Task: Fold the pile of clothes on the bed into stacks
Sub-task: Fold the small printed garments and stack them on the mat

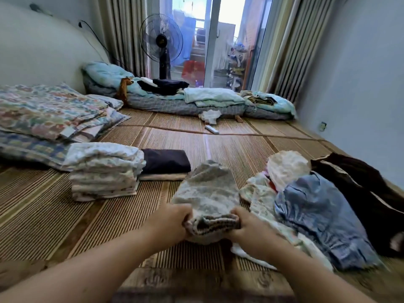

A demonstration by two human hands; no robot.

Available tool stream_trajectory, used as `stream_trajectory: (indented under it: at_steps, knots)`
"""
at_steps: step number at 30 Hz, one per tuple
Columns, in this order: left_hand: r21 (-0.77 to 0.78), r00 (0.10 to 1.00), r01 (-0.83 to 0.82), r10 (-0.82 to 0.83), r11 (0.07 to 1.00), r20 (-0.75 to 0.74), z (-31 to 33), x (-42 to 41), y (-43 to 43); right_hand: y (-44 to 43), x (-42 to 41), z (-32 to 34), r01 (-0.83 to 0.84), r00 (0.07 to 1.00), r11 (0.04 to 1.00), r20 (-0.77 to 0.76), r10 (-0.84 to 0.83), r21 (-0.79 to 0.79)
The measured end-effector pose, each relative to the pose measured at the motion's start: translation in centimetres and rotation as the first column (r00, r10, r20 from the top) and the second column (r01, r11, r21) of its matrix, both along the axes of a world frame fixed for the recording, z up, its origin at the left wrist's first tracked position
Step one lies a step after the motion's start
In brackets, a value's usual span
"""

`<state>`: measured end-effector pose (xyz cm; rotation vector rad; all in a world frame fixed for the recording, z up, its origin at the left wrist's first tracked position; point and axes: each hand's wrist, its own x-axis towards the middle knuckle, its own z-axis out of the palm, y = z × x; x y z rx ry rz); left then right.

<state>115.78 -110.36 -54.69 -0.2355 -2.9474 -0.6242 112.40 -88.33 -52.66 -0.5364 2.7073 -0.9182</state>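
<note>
A pale grey patterned garment point(205, 189) lies lengthwise on the woven mat in front of me. My left hand point(169, 221) grips its near left corner and my right hand point(249, 224) grips its near right corner, the near edge bunched between them. To the right sits the unfolded pile point(306, 204): a blue garment, a white lacy one, pale floral pieces and a dark brown one. On the left stands a stack of folded pale floral clothes point(105, 171), with a folded dark garment point(166, 160) beside it.
Folded patterned blankets point(48, 114) lie at the left. Bedding and more folded items point(196, 99) line the far edge, with a standing fan point(162, 44) behind. A white remote point(211, 129) and crumpled white cloth point(209, 115) lie on the mat point(54, 215).
</note>
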Motion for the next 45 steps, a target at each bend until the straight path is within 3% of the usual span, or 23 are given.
stream_trajectory:
  at_steps: [3, 8, 13, 16, 18, 20, 22, 24, 26, 28, 30, 32, 35, 40, 45]
  knots:
    - [-0.037, 0.994, 0.013, -0.009, 0.999, 0.111, -3.7, 2.6, 0.0, 0.1, 2.6, -3.3, 0.002, 0.997, 1.0, 0.078, -0.002, -0.003]
    - [-0.015, 0.984, -0.032, 0.034, 0.999, 0.174, -5.8, 5.2, -0.6, 0.3, 4.9, -5.1, -0.014, 0.998, 0.995, 0.069, 0.007, 0.099]
    - [-0.145, 0.985, 0.129, -0.109, 0.981, 0.136, -5.6, 6.3, -1.2, 1.0, 5.9, -5.0, -0.086, 0.989, 0.987, 0.127, 0.069, 0.133]
    - [0.067, 0.952, 0.137, -0.15, 0.988, 0.266, -4.0, 6.7, -1.8, 1.9, 5.9, -4.1, -0.109, 0.968, 0.993, 0.23, 0.095, 0.048]
    - [0.246, 0.943, 0.055, -0.131, 0.968, 0.306, -3.0, 6.3, -2.1, 1.8, 5.2, -3.4, -0.035, 0.978, 0.993, 0.2, 0.056, -0.11]
    - [0.361, 0.958, -0.034, -0.073, 0.932, 0.278, -2.5, 4.9, -1.9, 1.0, 3.6, -3.3, 0.101, 0.99, 0.954, 0.123, -0.068, -0.281]
    - [0.399, 0.975, -0.129, 0.043, 0.908, 0.217, -2.6, 2.6, -1.3, -0.3, 1.3, -3.7, 0.239, 0.97, 0.923, 0.028, -0.242, -0.301]
    - [0.422, 0.957, -0.279, 0.217, 0.863, 0.191, -3.0, 0.3, -0.5, -1.4, -0.8, -4.7, 0.339, 0.938, 0.923, -0.017, -0.348, -0.183]
    - [0.366, 0.937, -0.347, 0.305, 0.864, 0.168, -4.2, -1.1, -0.2, -1.9, -1.8, -6.4, 0.32, 0.942, 0.947, -0.103, -0.319, 0.001]
    - [0.162, 0.972, -0.23, 0.219, 0.96, 0.084, -5.9, -1.3, -0.2, -1.8, -1.6, -8.1, 0.188, 0.956, 0.979, -0.245, -0.164, 0.08]
    - [-0.016, 0.995, -0.009, 0.011, 1.0, 0.104, -7.6, -1.1, -0.7, -1.3, -1.1, -9.7, -0.018, 0.952, 0.984, -0.299, 0.072, 0.18]
    - [-0.127, 0.968, 0.124, -0.092, 0.984, 0.234, -8.9, -0.8, -1.3, -0.6, -1.0, -11.3, -0.142, 0.946, 0.926, -0.228, 0.23, 0.349]
    - [-0.252, 0.924, 0.168, -0.063, 0.953, 0.377, -9.8, -0.8, -1.9, 0.1, -1.7, -12.8, -0.174, 0.964, 0.835, -0.082, 0.253, 0.523]
    - [-0.209, 0.866, 0.148, -0.025, 0.967, 0.499, -9.0, -2.2, -2.1, -0.1, -3.7, -12.5, -0.244, 0.964, 0.789, 0.056, 0.258, 0.565]
    - [-0.134, 0.887, 0.08, -0.009, 0.988, 0.461, -8.1, -2.1, -2.2, -0.1, -4.8, -10.7, -0.239, 0.948, 0.747, -0.015, 0.317, 0.62]
